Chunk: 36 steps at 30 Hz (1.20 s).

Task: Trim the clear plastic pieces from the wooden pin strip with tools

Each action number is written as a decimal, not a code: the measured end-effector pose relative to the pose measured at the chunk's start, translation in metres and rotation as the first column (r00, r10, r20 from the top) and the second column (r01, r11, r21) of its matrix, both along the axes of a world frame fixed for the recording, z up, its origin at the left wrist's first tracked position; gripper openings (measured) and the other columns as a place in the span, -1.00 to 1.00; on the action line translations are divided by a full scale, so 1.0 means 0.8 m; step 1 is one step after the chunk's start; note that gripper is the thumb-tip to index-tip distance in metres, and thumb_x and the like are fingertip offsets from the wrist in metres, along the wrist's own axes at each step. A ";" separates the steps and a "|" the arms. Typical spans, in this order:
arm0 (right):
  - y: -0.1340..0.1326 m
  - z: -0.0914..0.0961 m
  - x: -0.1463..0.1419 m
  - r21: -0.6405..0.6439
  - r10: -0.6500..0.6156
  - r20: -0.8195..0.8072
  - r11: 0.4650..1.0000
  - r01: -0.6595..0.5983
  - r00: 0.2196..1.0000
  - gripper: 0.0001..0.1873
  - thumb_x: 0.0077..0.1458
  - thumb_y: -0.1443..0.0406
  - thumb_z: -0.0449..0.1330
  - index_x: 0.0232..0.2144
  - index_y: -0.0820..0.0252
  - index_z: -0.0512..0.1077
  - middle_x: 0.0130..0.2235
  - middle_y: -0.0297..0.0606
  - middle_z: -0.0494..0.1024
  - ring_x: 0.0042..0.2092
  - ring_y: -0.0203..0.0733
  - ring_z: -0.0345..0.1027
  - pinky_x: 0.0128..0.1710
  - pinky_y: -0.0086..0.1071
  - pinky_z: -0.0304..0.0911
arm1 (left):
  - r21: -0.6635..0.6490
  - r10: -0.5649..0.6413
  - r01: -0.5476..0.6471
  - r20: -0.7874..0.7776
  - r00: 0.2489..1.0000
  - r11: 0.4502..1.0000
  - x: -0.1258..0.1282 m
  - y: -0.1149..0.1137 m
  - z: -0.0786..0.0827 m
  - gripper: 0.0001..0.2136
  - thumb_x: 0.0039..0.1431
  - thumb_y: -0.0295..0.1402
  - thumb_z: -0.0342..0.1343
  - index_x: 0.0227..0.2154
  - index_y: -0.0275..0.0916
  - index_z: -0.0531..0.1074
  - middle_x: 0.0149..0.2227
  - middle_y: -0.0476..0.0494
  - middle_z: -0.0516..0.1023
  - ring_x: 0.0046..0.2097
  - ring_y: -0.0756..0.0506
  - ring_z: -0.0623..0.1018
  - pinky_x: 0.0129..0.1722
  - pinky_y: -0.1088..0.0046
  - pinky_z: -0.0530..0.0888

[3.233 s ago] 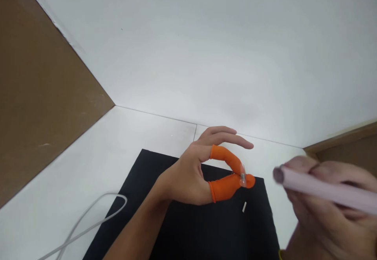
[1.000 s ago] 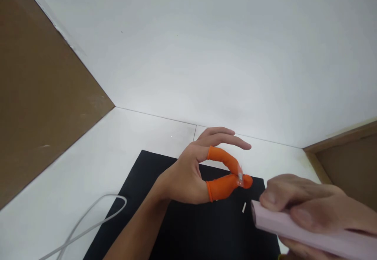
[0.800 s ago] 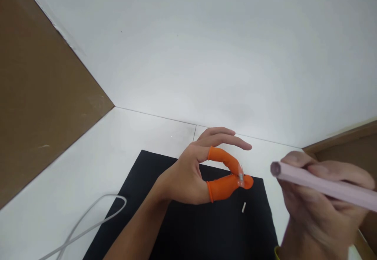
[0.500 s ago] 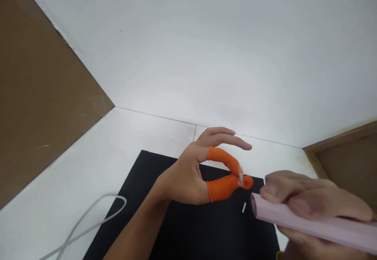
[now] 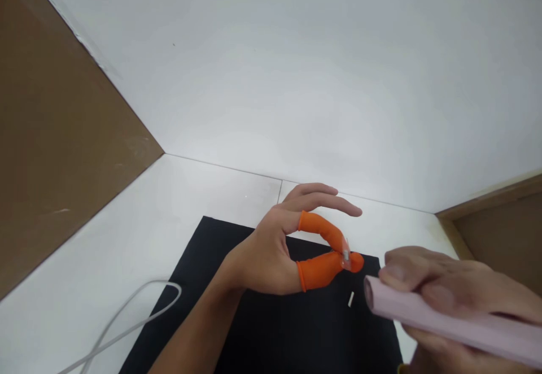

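Now, left hand (image 5: 271, 255): pinches tiny clear part (image 5: 346, 256) between orange rubber finger cots (image 5: 322, 269).
Right hand (image 5: 451, 292): clamped on pale pink bar-shaped tool (image 5: 423, 316).
Care: hold pinch steady.

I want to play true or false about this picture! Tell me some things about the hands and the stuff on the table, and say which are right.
1. The left hand has orange covers on its thumb and first finger. True.
2. The right hand holds something green. False: it holds a pink tool.
3. A small white piece lies on the black mat. True.
4. The white cable lies at the right of the mat. False: it lies at the lower left, on the white table.
5. The left hand holds nothing. False: its covered fingers pinch a tiny clear piece.
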State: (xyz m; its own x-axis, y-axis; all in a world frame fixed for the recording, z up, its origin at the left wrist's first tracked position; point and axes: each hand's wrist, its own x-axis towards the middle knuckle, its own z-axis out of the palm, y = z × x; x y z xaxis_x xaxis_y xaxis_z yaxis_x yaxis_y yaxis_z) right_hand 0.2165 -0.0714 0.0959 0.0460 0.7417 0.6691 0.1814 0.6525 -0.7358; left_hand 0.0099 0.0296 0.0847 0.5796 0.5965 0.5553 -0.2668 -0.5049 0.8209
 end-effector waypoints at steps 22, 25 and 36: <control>0.013 -0.014 0.013 0.021 -0.065 -0.173 0.997 0.069 0.983 -0.58 -0.01 0.56 0.45 -0.12 0.10 0.66 -0.27 -0.44 0.71 -0.15 -0.16 0.72 -0.15 -0.37 0.71 | 0.007 -0.012 0.012 -0.004 1.000 1.000 -0.003 -0.003 -0.001 -0.92 0.16 -0.49 0.35 -0.35 -0.17 0.60 0.15 -0.17 0.66 0.35 -0.29 0.45 0.39 0.04 0.37; 0.006 -0.013 0.011 -0.019 -0.003 -0.087 1.000 0.002 0.996 -0.64 0.02 0.48 0.48 -0.13 0.07 0.64 -0.23 -0.39 0.74 -0.19 -0.17 0.71 -0.23 -0.39 0.69 | 0.002 -0.009 0.009 -0.005 1.000 1.000 -0.004 -0.004 -0.002 -0.91 0.17 -0.50 0.34 -0.35 -0.18 0.60 0.15 -0.18 0.66 0.36 -0.27 0.44 0.40 0.08 0.36; 0.006 -0.019 0.021 0.018 -0.085 -0.129 0.996 0.088 0.988 -0.52 0.01 0.54 0.44 -0.04 0.04 0.62 -0.19 -0.47 0.73 -0.11 -0.20 0.70 -0.10 -0.37 0.68 | 0.008 -0.018 0.018 0.001 1.000 1.000 -0.002 -0.001 -0.003 -0.91 0.17 -0.51 0.34 -0.35 -0.19 0.59 0.13 -0.20 0.66 0.35 -0.26 0.44 0.40 0.12 0.37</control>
